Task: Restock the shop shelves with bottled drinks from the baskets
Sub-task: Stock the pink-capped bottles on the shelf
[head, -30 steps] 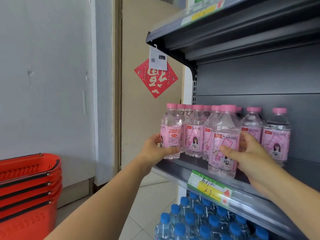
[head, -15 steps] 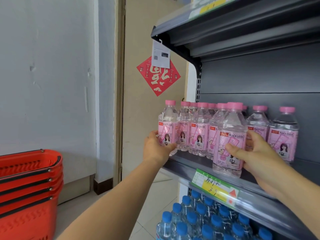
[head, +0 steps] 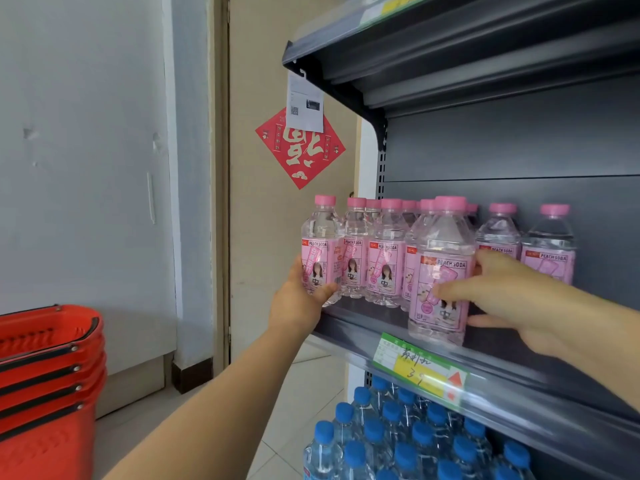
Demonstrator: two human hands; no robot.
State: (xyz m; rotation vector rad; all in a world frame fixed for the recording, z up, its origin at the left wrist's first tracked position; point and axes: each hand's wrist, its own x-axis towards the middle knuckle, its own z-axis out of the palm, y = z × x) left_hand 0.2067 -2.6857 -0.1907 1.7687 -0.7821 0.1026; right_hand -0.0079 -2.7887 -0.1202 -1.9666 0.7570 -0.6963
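Observation:
Several clear bottles with pink caps and pink peach soda labels stand on a grey metal shelf (head: 363, 336). My left hand (head: 299, 299) grips the leftmost bottle (head: 320, 247) low on its side, at the shelf's left end. A front bottle (head: 445, 268) stands near the shelf's edge, and my right hand (head: 512, 296) wraps around its right side, thumb across the label. More pink-capped bottles (head: 549, 244) stand behind, toward the right.
A stack of red shopping baskets (head: 48, 368) stands at the lower left. Blue-capped water bottles (head: 408, 438) fill the shelf below. A green and yellow price tag (head: 419, 372) sits on the shelf edge. An upper shelf (head: 450, 39) overhangs. A red paper decoration (head: 299, 148) hangs on the door.
The left bottle has turned, so its label's picture now faces me. My right hand has slid a little further around the front bottle. The view has shifted slightly closer.

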